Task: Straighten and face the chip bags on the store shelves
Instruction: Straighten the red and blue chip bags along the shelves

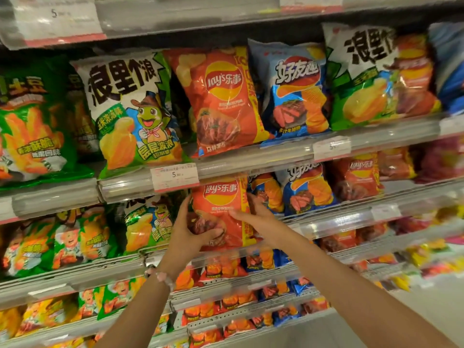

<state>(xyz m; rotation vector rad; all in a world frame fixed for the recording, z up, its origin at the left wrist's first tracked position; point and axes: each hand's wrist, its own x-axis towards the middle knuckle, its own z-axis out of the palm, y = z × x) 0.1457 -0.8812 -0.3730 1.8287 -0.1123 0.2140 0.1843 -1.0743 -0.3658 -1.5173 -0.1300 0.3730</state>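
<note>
Head view: a person faces tiered store shelves packed with chip bags.
Thing in hand: red Lay's bag (221, 212), upright at the front of the second shelf from the top, its top edge tucked behind the price rail (150, 183).
Left hand (187, 234): curled round the bag's left edge, thumb pressed onto the lower front.
Right hand (258, 217): on the bag's right edge, thumb laid across the front; the fingers go behind the bag and cannot be seen.
Neighbours: green cartoon bag (148, 222) just beside on the left, blue ridged-chip bag (308, 189) near on the right.
Handling: likely light, air-filled and soft, with slick film and brittle contents; side seams look the safest hold, with little squeeze.
Edges: clear lip of the shelf front (334, 222) runs below the bag; the rail sits close above.
Open room: tight sideways and upward; free space lies mainly toward the person, in the aisle.
</note>
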